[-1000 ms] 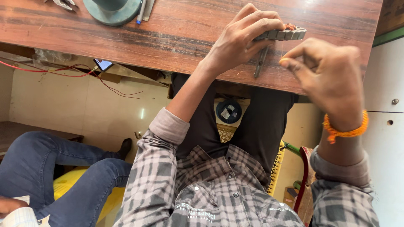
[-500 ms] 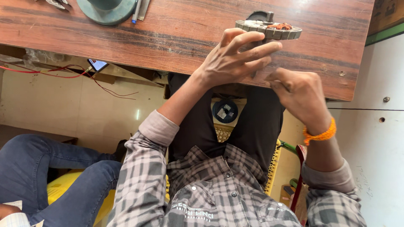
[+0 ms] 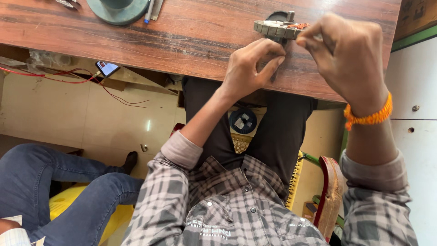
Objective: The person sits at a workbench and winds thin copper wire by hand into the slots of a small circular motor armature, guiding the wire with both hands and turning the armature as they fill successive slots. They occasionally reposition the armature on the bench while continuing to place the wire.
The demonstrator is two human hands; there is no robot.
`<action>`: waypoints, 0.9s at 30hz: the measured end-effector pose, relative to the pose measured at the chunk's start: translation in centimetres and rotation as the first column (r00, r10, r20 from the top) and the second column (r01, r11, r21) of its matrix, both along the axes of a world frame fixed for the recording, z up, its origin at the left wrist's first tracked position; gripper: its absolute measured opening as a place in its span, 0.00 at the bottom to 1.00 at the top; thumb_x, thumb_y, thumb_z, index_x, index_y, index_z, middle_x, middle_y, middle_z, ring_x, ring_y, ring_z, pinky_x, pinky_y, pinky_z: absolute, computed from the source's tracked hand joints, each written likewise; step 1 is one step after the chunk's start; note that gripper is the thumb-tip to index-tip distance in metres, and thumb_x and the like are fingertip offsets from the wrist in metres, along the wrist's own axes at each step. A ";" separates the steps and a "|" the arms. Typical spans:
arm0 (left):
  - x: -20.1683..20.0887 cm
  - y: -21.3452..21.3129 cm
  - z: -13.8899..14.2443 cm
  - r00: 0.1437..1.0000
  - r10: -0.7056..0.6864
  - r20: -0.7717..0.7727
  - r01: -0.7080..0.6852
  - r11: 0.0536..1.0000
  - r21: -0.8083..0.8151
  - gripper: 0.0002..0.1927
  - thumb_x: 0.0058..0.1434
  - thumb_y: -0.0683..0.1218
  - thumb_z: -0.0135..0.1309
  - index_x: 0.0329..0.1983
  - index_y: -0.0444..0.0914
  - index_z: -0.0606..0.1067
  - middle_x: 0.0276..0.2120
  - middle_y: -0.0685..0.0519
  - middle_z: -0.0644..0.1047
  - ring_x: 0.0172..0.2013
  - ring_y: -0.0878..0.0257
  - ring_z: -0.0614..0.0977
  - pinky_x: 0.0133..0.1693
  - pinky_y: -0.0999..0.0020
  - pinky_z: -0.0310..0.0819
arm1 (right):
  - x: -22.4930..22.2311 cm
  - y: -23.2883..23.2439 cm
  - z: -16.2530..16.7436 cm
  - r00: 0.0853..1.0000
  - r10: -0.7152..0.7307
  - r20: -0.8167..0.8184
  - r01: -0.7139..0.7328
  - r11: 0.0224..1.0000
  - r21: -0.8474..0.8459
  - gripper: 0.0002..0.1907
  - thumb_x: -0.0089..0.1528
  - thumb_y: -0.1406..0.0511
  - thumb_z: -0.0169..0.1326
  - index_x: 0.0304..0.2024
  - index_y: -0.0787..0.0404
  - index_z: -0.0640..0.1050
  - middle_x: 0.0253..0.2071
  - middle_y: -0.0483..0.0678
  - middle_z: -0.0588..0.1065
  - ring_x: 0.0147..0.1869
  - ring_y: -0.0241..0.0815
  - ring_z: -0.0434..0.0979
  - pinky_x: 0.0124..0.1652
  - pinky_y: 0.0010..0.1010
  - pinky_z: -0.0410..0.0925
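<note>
So the round grey toothed part (image 3: 278, 28), the one with copper windings on top and a shaft running through it, now sits higher up and further over the wooden bench (image 3: 191, 36) than half a second back, when it was held up in the air closer to the bench's near edge. The left hand (image 3: 252, 68) used to be wrapped around the part from below; now it has dropped lower, fingers curled in and pinching the lower end of the shaft, just under the toothed ring. The right hand (image 3: 348, 54) has come up from underneath and is now level with the part, thumb and fingertips closed on its right side near the copper bit, so both hands are gripping it. Can't tell if the part actually touches the bench surface or hangs just above it. The orange wristband (image 3: 369, 116) on the right wrist has shifted up along with it. The green round base (image 3: 119, 8) at the far edge and the other person's blue jeans (image 3: 63, 182) at lower left look unchanged.
</note>
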State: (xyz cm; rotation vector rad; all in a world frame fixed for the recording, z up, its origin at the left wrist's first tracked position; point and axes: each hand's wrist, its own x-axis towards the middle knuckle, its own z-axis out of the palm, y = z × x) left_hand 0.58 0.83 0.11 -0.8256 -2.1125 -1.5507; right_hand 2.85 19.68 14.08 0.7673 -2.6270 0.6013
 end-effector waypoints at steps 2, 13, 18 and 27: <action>0.2 0.4 0.0 0.969 -0.078 0.233 0.043 0.988 0.149 0.05 0.66 0.42 0.61 0.43 0.38 0.79 0.31 0.58 0.79 0.24 0.72 0.72 0.28 0.75 0.65 | -1.6 -0.5 0.0 0.998 0.059 -0.036 -0.060 0.997 -0.049 0.04 0.67 0.75 0.66 0.40 0.70 0.82 0.24 0.51 0.73 0.22 0.38 0.66 0.26 0.30 0.58; 0.4 2.8 -2.5 0.830 -0.334 0.446 0.004 0.804 0.595 0.08 0.70 0.45 0.59 0.45 0.35 0.77 0.38 0.58 0.81 0.41 0.74 0.80 0.46 0.78 0.73 | -6.7 0.9 -3.9 0.975 -0.108 0.195 0.138 0.980 -0.146 0.12 0.71 0.69 0.64 0.36 0.69 0.75 0.24 0.47 0.67 0.26 0.36 0.62 0.28 0.31 0.56; -0.1 4.9 -2.7 0.746 -0.288 0.600 -0.219 0.745 0.630 0.09 0.66 0.45 0.60 0.45 0.35 0.79 0.37 0.57 0.79 0.36 0.71 0.75 0.38 0.75 0.67 | -7.8 2.4 -5.3 0.957 -0.160 0.242 0.210 0.958 -0.197 0.19 0.68 0.65 0.65 0.29 0.65 0.69 0.23 0.40 0.63 0.26 0.33 0.59 0.27 0.30 0.54; 0.9 5.9 -1.1 0.779 -0.073 0.622 -0.340 0.784 0.519 0.09 0.66 0.46 0.62 0.44 0.36 0.79 0.35 0.56 0.80 0.31 0.73 0.73 0.33 0.77 0.67 | -8.8 5.3 -6.5 0.902 -0.280 0.328 0.386 0.864 -0.323 0.30 0.73 0.61 0.66 0.23 0.62 0.64 0.21 0.36 0.59 0.24 0.30 0.54 0.26 0.29 0.47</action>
